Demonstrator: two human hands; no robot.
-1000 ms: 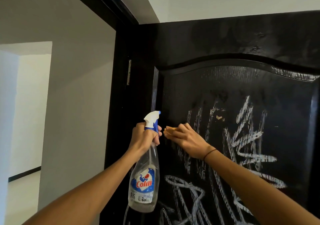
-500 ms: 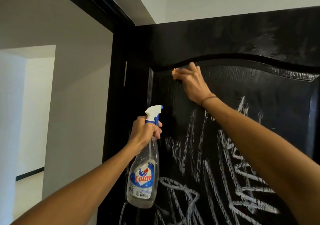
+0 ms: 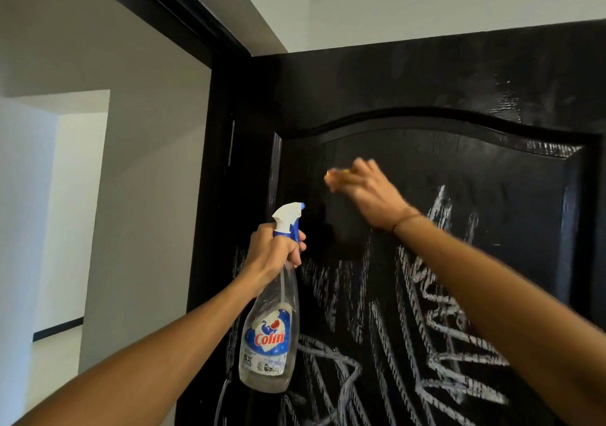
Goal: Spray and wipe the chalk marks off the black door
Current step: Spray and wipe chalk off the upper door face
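Open doorway at far left, pale wall [image 3: 147, 196] beside it, then the black door frame [image 3: 210, 196].

Left hand [image 3: 273, 255] wrapped tight round the neck of 1 spray bottle [image 3: 272, 327], nozzle aimed at the door [image 3: 426, 81], bottle hanging clear of the panel. Liquid looks low.

Right hand [image 3: 364, 189] blurred, pressed on the upper panel; a yellowish wiper [image 3: 334, 173] peeks out at the fingertips. Fingers seem bent over it, but grip can't be told through the blur.

Chalk marks [image 3: 442, 310] cover the middle and lower panel; the top reads dark and wet.

Risks, my judgement: runoff streaking chalk downward; the small wiper slipping out on the wet surface; spray hitting the right arm if triggered now.

Count: 2 hands, 1 bottle, 1 wiper, 1 door.
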